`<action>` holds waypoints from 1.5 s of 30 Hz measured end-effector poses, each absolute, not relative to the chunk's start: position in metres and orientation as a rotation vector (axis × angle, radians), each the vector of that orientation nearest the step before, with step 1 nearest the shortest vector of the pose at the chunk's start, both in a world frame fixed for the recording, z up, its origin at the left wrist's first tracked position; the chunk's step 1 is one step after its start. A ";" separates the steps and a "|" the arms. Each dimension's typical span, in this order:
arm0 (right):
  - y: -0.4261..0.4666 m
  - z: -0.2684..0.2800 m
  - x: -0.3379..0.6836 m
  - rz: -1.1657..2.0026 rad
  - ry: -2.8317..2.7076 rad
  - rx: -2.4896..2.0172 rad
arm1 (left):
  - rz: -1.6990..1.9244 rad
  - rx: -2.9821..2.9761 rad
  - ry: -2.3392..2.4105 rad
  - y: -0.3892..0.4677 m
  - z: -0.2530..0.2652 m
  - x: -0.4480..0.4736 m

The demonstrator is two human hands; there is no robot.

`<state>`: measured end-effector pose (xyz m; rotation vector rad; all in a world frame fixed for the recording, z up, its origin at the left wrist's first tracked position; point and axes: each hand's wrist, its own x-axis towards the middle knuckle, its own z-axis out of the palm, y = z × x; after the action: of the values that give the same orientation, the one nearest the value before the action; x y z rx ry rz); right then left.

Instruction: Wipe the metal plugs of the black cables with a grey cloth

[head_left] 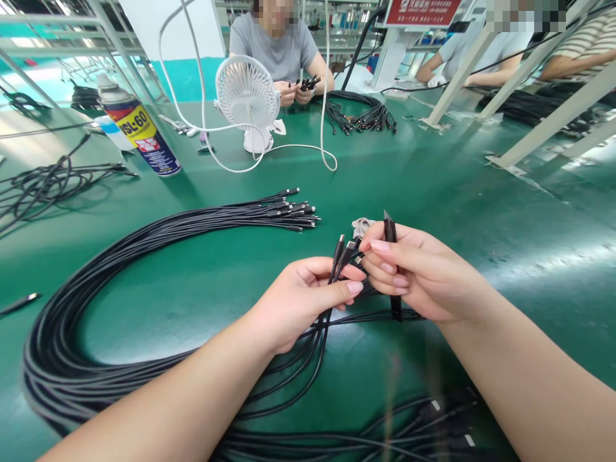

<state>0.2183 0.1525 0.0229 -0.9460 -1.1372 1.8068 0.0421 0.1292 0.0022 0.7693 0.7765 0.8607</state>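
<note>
My left hand (312, 298) is closed round several black USB cables (344, 256), their plugs sticking up past the thumb and index finger. Close beside it, my right hand (414, 269) grips a slim black utility knife (395, 301) upright, its pointed blade tip showing above the fingers. A crumpled pale cloth (362, 226) lies just behind the two hands. From the left hand the cable lengths run down to the table. A thick looped bundle of black cables (52, 346) curves round on the left, its plug ends lying together behind my left hand.
On the green table (433, 186) stand a spray can (144, 135) and a small white fan (246, 96) with its white cord. Loose cables (43, 186) lie at left, another bundle (414, 430) at the near edge. Across the table, a person holds cable ends; metal legs (543, 122) rise right.
</note>
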 end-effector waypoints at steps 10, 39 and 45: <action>0.151 0.023 0.213 1.542 -1.413 -1.130 | 0.848 0.953 0.838 0.127 0.000 0.043; 0.149 0.024 0.214 1.606 -1.392 -1.043 | 0.750 0.730 0.754 0.129 0.003 0.040; 0.148 0.023 0.213 1.647 -1.362 -1.024 | 0.827 0.713 0.780 0.130 0.003 0.041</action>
<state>0.2129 0.1484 0.0234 -1.0241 -1.3617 1.6465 0.0407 0.1300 0.0031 0.7130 0.7804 0.8271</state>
